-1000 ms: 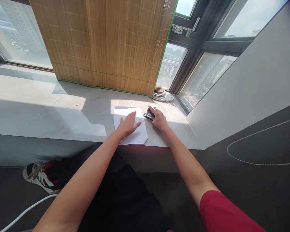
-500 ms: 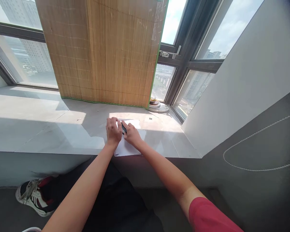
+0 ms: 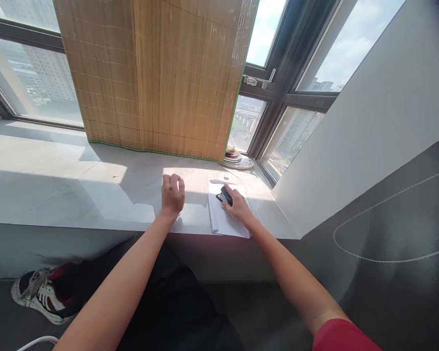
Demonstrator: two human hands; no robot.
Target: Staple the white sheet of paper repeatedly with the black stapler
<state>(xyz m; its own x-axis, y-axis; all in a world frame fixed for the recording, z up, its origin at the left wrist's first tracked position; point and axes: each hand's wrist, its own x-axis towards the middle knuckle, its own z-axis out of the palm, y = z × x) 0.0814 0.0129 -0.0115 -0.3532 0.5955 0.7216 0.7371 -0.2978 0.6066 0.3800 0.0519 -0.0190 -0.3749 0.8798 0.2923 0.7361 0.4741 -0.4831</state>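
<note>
White paper sheets point(image 3: 225, 222) lie near the front edge of the windowsill, one lower corner slightly curled. Over them my right hand point(image 3: 237, 207) grips a black stapler point(image 3: 224, 195), its jaw end pointing left. To the left, my left hand point(image 3: 173, 194) is raised just above the sill, apart from the paper, with its fingers curled together; whether anything small is inside them is hidden.
A bamboo blind point(image 3: 157, 78) hangs behind the sill. Stacked round plates or discs point(image 3: 236, 158) stand in the window corner. Small bits point(image 3: 226, 178) lie on the sill point(image 3: 139, 185). A beaded cord point(image 3: 354, 251) hangs at right.
My right hand has moved right with the stapler, and the paper has shifted right too. My left hand is now apart from them, staying at about the same spot.
</note>
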